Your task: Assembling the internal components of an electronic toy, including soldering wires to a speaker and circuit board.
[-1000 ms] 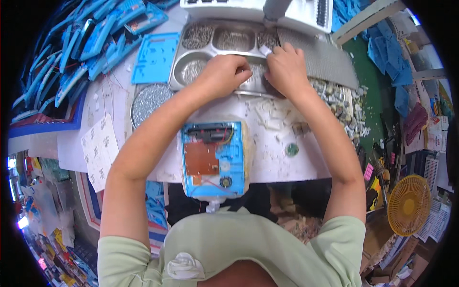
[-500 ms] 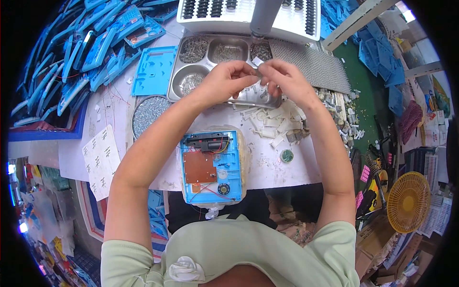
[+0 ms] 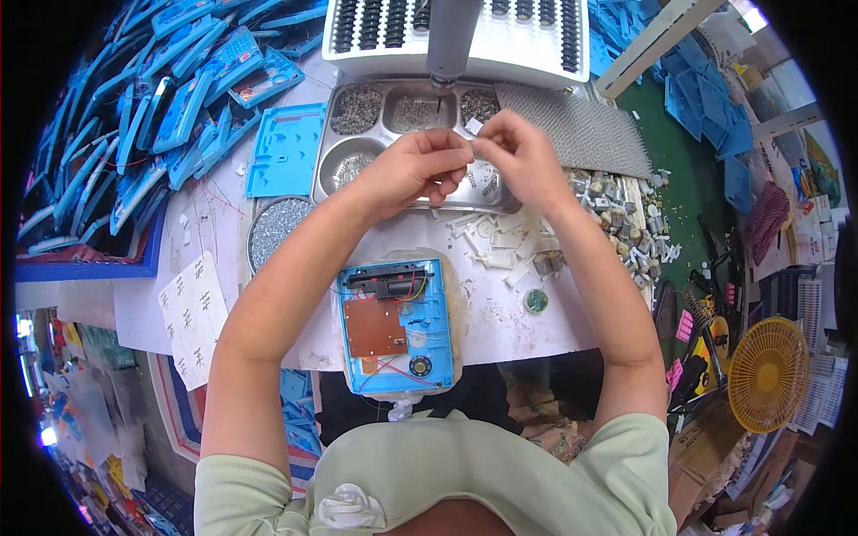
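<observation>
My left hand [image 3: 416, 170] and my right hand [image 3: 527, 165] meet at their fingertips above the front of a metal compartment tray [image 3: 382, 134]. Both are closed in a pinch; whatever lies between the fingers is too small to make out. A small white piece [image 3: 474, 125] shows just beside the right fingertips, and I cannot tell whether it is held. Closer to my body, an open blue plastic housing [image 3: 432, 313] rests on a padded support at the table edge. Inside sit a brown circuit board [image 3: 375, 329], a black compartment [image 3: 389, 284], a round speaker [image 3: 419, 365] and thin wires.
An electric screwdriver [image 3: 450, 45] hangs over the tray, before a white box [image 3: 527, 67] with black springs. Blue housings [image 3: 192, 107] pile up at left, near a blue panel [image 3: 284, 147] and a round bowl of screws [image 3: 279, 228]. White plastic parts [image 3: 500, 241] lie at right.
The joined fingertips have come slightly nearer to me, still over the tray. The hanging screwdriver has swung left, and its bit now shows. The whole view has shifted a little.
</observation>
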A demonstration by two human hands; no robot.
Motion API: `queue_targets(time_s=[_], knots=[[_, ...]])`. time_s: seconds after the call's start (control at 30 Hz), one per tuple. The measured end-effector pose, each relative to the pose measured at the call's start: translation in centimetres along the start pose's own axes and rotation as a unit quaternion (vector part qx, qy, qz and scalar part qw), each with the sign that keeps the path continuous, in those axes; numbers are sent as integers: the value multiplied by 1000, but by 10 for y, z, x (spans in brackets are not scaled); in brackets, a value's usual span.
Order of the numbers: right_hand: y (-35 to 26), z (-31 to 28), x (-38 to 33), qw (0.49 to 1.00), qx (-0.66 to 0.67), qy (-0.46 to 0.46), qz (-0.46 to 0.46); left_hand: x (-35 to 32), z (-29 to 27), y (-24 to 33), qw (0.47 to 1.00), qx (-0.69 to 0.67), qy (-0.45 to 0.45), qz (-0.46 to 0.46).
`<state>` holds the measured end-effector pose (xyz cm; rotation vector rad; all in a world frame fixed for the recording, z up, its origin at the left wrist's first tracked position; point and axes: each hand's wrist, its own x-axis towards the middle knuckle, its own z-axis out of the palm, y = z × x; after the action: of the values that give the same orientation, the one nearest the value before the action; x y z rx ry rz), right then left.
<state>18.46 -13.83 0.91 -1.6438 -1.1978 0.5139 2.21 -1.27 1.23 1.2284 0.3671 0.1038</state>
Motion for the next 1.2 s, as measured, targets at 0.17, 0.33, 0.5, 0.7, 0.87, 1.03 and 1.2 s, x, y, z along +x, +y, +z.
queue_targets(time_s=[0.17, 0.33, 0.5, 0.7, 0.87, 1.03, 1.2], knots=[[8, -3, 4, 999, -21, 7, 28, 4, -1, -8, 973, 190, 66, 110], [0, -4, 4, 992, -2, -124, 40, -3, 1, -1, 972, 207, 53, 95], [-6, -8, -5, 994, -38, -104, -14, -7, -1, 13, 999, 41, 12, -24], [-10, -3, -9, 976, -138, -65, -155, -3, -14, 6, 980, -135, -26, -145], [0, -7, -13, 971, -125, -58, -197, -4, -6, 5, 987, -94, 4, -134], [-12, -8, -10, 978, 59, -137, 148, 0, 1, -19, 956, 235, 108, 139], [-6, 10, -9, 994, 33, -61, 83, -3, 5, -15, 982, 137, 102, 79]])
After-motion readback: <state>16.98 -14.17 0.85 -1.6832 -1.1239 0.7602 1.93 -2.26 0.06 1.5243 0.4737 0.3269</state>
